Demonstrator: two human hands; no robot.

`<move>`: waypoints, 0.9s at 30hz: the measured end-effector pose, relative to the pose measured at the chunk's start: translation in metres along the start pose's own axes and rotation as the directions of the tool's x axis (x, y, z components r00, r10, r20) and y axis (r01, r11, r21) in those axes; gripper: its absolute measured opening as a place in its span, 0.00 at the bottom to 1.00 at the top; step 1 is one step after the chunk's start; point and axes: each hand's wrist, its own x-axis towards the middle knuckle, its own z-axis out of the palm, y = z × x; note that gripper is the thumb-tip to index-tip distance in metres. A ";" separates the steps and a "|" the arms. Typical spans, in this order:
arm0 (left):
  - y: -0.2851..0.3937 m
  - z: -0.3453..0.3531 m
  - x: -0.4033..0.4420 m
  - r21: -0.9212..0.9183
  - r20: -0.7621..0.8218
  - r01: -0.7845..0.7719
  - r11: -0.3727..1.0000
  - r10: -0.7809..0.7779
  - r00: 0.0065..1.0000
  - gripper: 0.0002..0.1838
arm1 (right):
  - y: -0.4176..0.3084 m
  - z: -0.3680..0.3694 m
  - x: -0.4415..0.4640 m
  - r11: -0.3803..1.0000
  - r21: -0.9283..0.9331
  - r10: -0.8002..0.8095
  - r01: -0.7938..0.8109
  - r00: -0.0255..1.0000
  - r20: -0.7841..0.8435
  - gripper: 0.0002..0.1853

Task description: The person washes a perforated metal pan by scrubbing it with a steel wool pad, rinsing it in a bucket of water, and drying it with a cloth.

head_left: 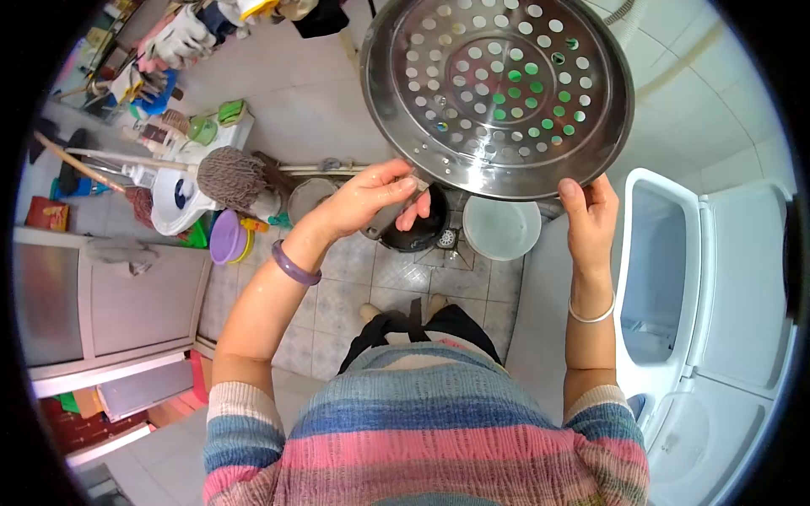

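Observation:
A round, shiny steel steamer tray point(401, 139) with many holes is raised and tilted in front of me, with water drops on it. My left hand point(384, 198) is closed around a flat metal handle-like piece point(390, 218) at the tray's lower left edge. Where that piece joins the tray is hidden by the fingers. My right hand point(588, 219) grips the lower right rim, thumb on the near side and fingers behind. Below the tray, a black bucket-like container point(426, 228) and a pale bucket point(503, 229) holding cloudy liquid stand on the floor.
An open-lidded white washing machine point(666, 278) is at my right. On the left are a mop head point(232, 179), a white sink-like basin point(181, 207), a purple basin point(226, 236) and a door point(135, 295). A floor drain point(447, 238) lies between the containers. Gloves point(181, 38) hang at upper left.

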 end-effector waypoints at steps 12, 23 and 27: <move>0.005 -0.003 -0.044 -0.082 -0.217 0.025 0.996 -0.043 0.975 0.29 | 0.009 0.038 0.015 1.000 -0.014 0.029 -0.028 0.995 0.100 0.17; 0.006 -0.038 -0.115 -0.150 -0.296 -0.031 0.988 -0.015 0.955 0.15 | 0.007 0.118 0.023 0.998 -0.059 0.047 -0.037 0.981 0.190 0.15; 0.001 -0.073 -0.160 -0.041 -0.332 -0.037 0.998 0.022 0.943 0.19 | -0.002 0.174 0.016 0.992 -0.126 0.047 -0.017 0.969 0.241 0.12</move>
